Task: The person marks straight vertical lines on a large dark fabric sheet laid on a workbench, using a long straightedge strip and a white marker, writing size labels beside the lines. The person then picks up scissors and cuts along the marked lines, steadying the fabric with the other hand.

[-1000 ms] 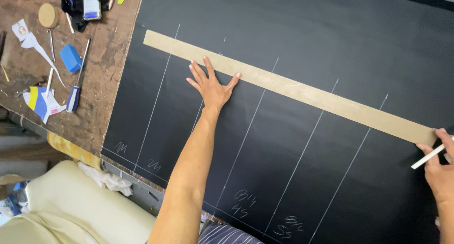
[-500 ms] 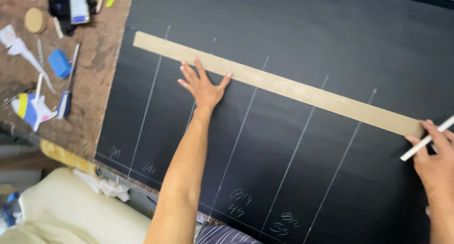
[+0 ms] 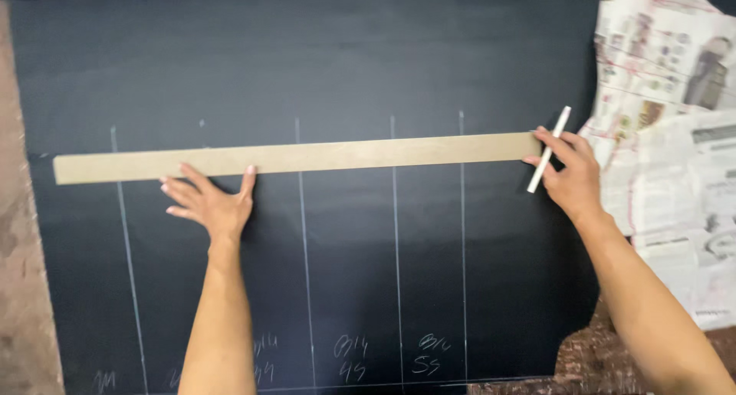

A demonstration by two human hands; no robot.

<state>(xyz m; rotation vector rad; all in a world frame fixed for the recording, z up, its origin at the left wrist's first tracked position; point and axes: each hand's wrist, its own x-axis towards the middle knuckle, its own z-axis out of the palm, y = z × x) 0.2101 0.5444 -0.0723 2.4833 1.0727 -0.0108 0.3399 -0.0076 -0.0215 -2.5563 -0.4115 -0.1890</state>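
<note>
- The long flat tan wooden straightedge (image 3: 299,157) lies on the black fabric sheet (image 3: 345,65), between the two hands; its long axis runs nearly level from left to right, the right end slightly higher.
- It looks light, stiff and thin, so I judge it slides easily on the cloth; pressing it flat near both ends seems the best hold.
- The left hand (image 3: 208,201) is open, fingers spread, touching the lower edge.
- The right hand (image 3: 571,174) grips a thin white chalk stick (image 3: 549,150) at the right end.
- Newspaper pattern pieces (image 3: 675,142) lie just beyond the right hand, on the brown surface (image 3: 23,303).

One wooden ruler (image 3: 299,157), one chalk stick (image 3: 549,150), five chalk lines (image 3: 395,249).
</note>
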